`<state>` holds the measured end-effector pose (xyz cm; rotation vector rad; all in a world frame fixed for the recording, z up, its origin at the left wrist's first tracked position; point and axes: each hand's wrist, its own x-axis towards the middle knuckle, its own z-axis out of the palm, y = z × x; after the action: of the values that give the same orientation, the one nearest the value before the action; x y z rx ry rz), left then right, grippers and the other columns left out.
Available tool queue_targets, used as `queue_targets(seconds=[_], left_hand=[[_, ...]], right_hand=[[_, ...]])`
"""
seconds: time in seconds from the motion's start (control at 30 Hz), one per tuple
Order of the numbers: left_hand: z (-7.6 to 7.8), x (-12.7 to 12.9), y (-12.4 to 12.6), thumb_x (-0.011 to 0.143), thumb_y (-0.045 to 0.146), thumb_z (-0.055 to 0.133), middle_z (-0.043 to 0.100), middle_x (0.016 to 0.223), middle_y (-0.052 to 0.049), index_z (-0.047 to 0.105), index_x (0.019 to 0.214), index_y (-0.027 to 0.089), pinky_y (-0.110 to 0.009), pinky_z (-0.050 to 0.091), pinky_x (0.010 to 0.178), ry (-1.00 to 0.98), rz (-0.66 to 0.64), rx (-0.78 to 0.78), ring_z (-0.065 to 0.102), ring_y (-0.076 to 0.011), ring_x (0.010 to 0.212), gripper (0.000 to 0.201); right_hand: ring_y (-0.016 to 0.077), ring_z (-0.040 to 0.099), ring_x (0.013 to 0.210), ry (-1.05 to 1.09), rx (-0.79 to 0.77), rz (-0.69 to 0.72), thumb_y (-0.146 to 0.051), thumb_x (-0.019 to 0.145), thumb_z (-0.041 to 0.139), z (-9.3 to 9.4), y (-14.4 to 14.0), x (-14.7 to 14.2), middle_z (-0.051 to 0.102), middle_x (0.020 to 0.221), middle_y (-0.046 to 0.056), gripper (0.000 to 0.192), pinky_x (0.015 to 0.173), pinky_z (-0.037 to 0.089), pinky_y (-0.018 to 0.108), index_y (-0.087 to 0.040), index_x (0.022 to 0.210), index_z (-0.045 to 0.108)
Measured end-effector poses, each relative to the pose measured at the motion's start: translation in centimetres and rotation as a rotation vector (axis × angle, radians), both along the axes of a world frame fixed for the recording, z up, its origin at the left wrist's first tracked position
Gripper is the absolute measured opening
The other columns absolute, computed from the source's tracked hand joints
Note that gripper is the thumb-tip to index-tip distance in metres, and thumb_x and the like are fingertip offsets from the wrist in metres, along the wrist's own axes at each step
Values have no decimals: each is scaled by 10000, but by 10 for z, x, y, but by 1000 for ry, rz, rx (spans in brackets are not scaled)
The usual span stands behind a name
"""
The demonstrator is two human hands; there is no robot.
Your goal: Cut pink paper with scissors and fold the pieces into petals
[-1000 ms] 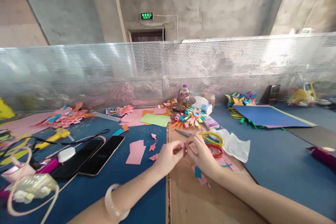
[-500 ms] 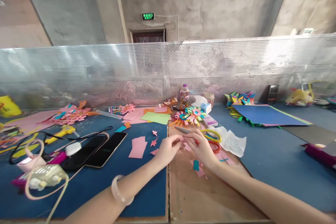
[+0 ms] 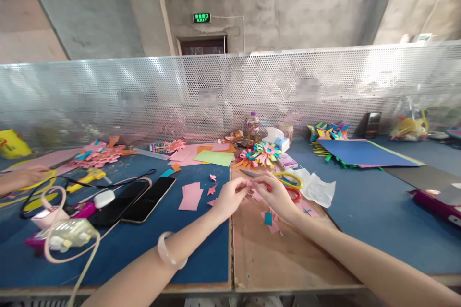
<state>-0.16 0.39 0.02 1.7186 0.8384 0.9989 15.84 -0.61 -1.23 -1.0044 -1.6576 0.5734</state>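
Observation:
Fingertips of my left hand (image 3: 232, 196) and my right hand (image 3: 275, 196) meet over the wooden strip of the table, pinching a small piece of pink paper (image 3: 249, 183) between them. Most of that piece is hidden by the fingers. Right behind my right hand lie scissors (image 3: 296, 195) with orange handles and a yellow-handled pair (image 3: 293, 180). Pink paper scraps (image 3: 273, 227) and a small blue piece (image 3: 268, 218) are under and beside my right hand. Left of my left hand are small folded pink pieces (image 3: 212, 191) and pink paper rectangles (image 3: 190, 196).
Paper flowers (image 3: 268, 152), a bottle (image 3: 252, 127) and a tissue pack (image 3: 282, 144) stand behind my hands. Crumpled white tissue (image 3: 317, 187) lies right. Phones (image 3: 149, 200), cables and a yellow glue gun (image 3: 86, 179) are left. Blue sheets (image 3: 367, 152) lie far right. Another person's hand (image 3: 30, 176) shows far left.
Another person's hand has come into view at the far left. My hands stay together at nearly the same spot, still pinching the pink paper. The view has shifted slightly.

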Motion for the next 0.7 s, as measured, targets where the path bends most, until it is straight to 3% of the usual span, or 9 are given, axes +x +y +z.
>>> queue_targets(seconds=[0.2,0.3,0.4,0.57,0.7], left_hand=[[-2,0,3,775,396,546,661,817,-57,584,853,149,-249,458,607,6,16,-18,616,-159,702,262],[-2,-1,2,752,450,555,664,745,-70,586,833,134,-233,423,472,29,73,-98,613,-167,600,327],[1,0,-1,750,466,552,670,718,-86,609,807,117,-216,373,413,29,2,-222,598,-157,536,358],[5,3,-6,774,464,534,676,819,-119,634,882,97,-263,466,584,-207,-169,-418,639,-188,708,396],[6,4,-6,744,477,579,674,831,-129,640,901,84,-296,486,677,-289,-134,-457,637,-190,750,428]], right_hand=[[164,537,809,-15,16,-1,-319,812,524,2,-1,1,540,852,34,164,748,434,312,-193,817,629],[165,528,797,-43,66,-54,-270,812,516,1,0,1,534,846,39,129,739,433,316,-192,807,618],[176,509,797,-130,205,-142,-218,804,515,-1,3,3,535,822,46,98,733,423,334,-194,788,609],[193,478,791,-413,484,-165,-156,806,488,-8,3,6,560,818,55,130,729,396,362,-207,827,606],[207,482,812,-551,521,-121,-155,829,454,-10,0,6,590,901,77,177,733,392,379,-213,885,611]])
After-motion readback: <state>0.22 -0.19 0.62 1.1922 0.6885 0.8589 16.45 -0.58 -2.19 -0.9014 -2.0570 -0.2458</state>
